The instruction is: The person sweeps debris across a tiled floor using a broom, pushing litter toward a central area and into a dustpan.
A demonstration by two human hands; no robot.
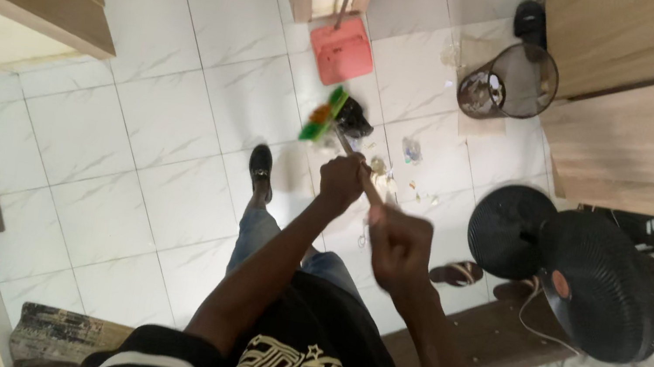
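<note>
Wooden broom handle (363,176) runs between both fists: left hand (341,179) wraps it lower down, right hand (397,248) clenches its upper end. Its green broom head (323,114) meets the white tiled floor (156,146) at twelve o'clock, scattered litter (410,171) at two, red dustpan (341,49) beyond, wire wastebasket (510,81) farther right.

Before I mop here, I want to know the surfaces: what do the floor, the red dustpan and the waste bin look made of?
The floor looks like glossy white ceramic tile, with grey veining and grout lines. The red dustpan seems to be moulded plastic, smooth and matt. The waste bin looks like dark wire mesh, since its contents show through.
</note>
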